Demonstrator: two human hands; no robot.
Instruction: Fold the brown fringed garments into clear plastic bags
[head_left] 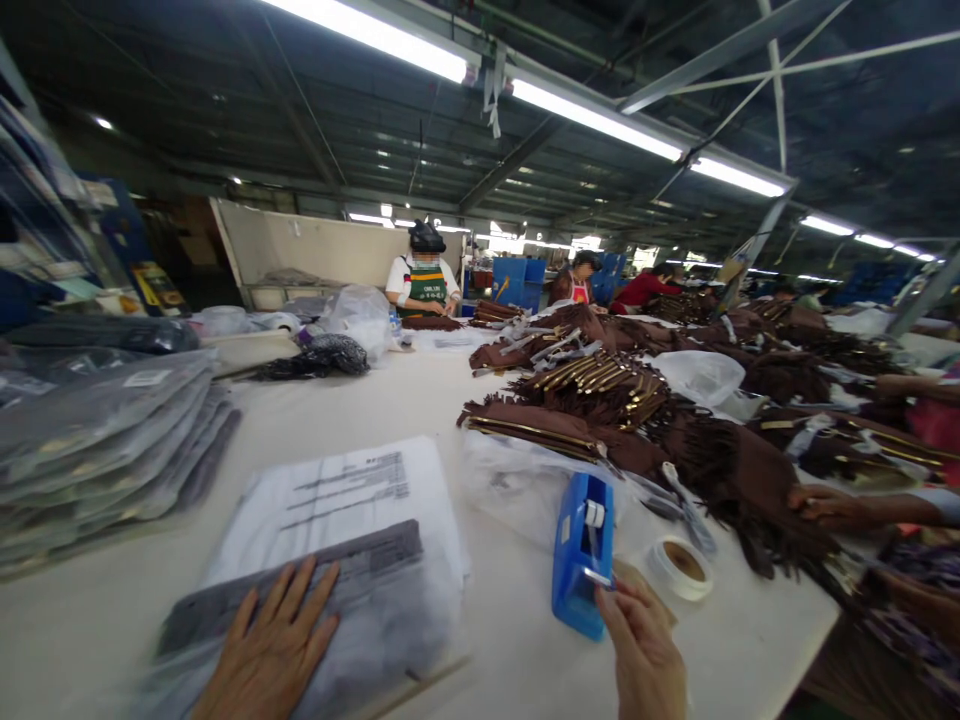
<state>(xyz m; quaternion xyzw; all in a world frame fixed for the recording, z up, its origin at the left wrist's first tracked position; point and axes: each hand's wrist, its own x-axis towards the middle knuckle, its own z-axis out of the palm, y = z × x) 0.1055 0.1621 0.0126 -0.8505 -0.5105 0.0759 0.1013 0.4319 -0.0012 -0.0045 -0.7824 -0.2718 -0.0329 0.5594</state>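
My left hand (277, 635) lies flat with fingers spread on a clear plastic bag (375, 610). Dark grey folded material (367, 560) shows through the plastic near the fingers. Black printing covers the bag's white upper part (337, 490). To the right, a blue tape dispenser (564, 560) stands on the table, with a small white roll (595, 513) in it. My right hand (645, 640) is at its near, cutting end, thumb and fingers pinched on the end of the clear tape. A wider tape roll (682, 570) lies just beyond that hand.
Filled plastic bags are stacked (97, 440) at the left. Brown fringed pieces with gold zippers (600, 390) are heaped along the right. Another person's hand (832, 505) rests on them. A co-worker in a green apron (425, 285) is across the white table (322, 410).
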